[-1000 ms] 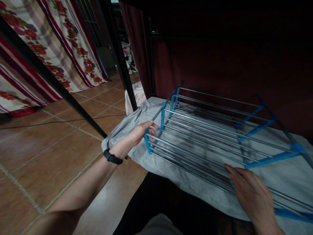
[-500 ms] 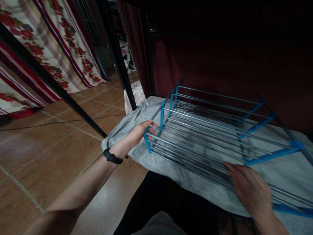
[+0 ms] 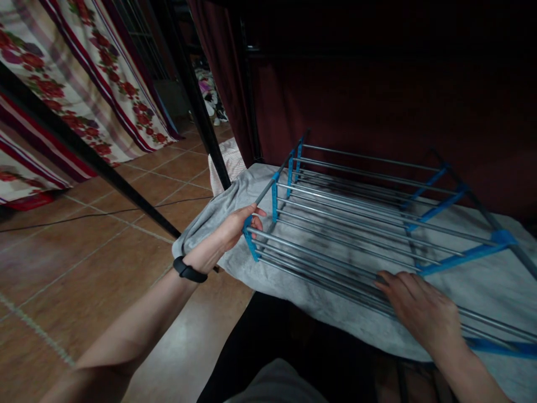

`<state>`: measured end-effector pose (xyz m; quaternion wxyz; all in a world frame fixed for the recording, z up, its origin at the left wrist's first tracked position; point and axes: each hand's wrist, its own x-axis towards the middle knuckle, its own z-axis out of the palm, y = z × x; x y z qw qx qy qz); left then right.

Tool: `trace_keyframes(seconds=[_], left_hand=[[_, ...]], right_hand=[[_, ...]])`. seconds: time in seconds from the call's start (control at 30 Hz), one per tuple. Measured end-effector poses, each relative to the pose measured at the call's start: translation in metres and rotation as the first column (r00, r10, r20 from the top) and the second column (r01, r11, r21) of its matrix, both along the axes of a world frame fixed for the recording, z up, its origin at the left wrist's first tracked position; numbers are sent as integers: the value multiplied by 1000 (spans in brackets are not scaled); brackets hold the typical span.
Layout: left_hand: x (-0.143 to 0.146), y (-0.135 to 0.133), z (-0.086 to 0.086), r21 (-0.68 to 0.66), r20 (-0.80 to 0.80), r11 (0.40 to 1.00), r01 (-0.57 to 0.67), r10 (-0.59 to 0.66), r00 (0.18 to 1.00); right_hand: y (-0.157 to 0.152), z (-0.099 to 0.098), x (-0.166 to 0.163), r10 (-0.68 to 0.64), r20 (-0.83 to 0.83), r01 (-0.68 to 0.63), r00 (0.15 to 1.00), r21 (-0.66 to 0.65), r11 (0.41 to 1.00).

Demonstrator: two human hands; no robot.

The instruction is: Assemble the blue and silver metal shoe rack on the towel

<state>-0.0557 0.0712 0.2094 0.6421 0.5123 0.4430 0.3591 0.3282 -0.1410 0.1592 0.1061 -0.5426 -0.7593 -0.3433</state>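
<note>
A metal drying rack [image 3: 361, 218] with silver rods and blue plastic brackets lies flat on a grey towel [image 3: 474, 285]. My left hand [image 3: 237, 226], with a black band on the wrist, is closed around the blue bracket at the rack's near left corner. My right hand [image 3: 422, 310] lies flat on the near rods at the right, fingers stretched out and slightly apart.
A black metal post [image 3: 197, 106] and a slanted black bar [image 3: 84, 148] stand to the left over the brown tiled floor [image 3: 62, 263]. Floral curtains [image 3: 84, 73] hang at the far left. A dark red cloth wall [image 3: 377, 95] rises behind the rack.
The view has drifted slightly; my right hand has slid a little to the left along the near rods. My left hand keeps its grip on the corner bracket.
</note>
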Motion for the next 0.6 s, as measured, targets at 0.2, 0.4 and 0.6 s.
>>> trace_keyframes(seconds=[0.2,0.4,0.6], left_hand=[[-2,1,-1,7,18,1000,25,-25,1000],[-2,0,0,-8,31,1000,26,-26,999],[-2,0,3,-23,30,1000,18,-18,999]], right_hand=[[2,3,-2,30,0,-30,1000,4,1000],[3,4,-1,37,-22,-37,999,0,999],[3,6,-1,24,-43,-24,999,-12,1000]])
